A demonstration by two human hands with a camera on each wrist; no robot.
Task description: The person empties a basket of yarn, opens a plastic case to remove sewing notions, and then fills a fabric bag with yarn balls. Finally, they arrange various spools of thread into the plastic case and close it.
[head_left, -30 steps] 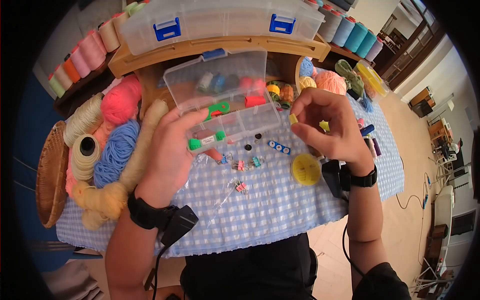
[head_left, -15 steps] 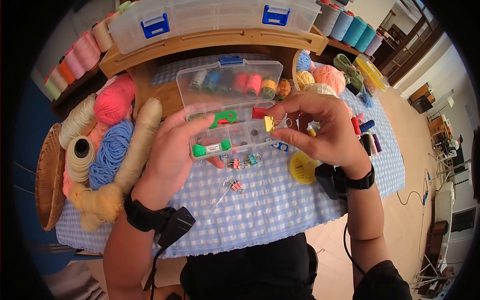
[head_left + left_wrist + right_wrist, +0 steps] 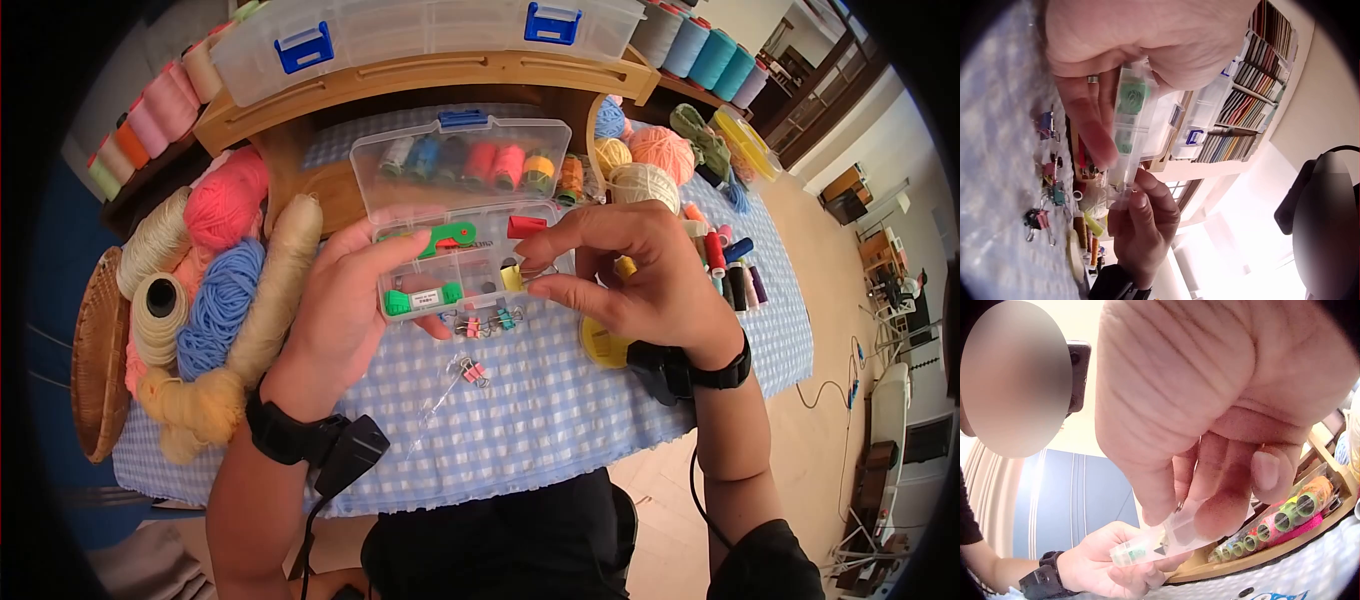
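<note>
My left hand (image 3: 340, 290) grips a clear compartment box (image 3: 478, 262) by its left side, thumb over the rim, above the checked cloth. In the box lie a green tool with a red part (image 3: 450, 237), a green thread bundle (image 3: 422, 299) with a white label, and a red piece (image 3: 527, 227). My right hand (image 3: 645, 275) pinches a yellow binder clip (image 3: 512, 278) by its wire handles, its body at the right front compartment. Just below the box, pink and teal binder clips (image 3: 507, 318) stand on the cloth, with another pink clip (image 3: 474, 372) nearer me.
A row of thread spools (image 3: 480, 163) shows through the raised lid. Yarn skeins (image 3: 220, 300) and a wicker basket (image 3: 101, 350) lie left. Small spools (image 3: 735, 275) and a yellow round container (image 3: 604, 344) are right. A wooden shelf (image 3: 420, 75) spans the back.
My right hand has brought the yellow binder clip leftward and down to the box's right front compartment. The box, earlier tilted, now lies flatter in my left hand.
</note>
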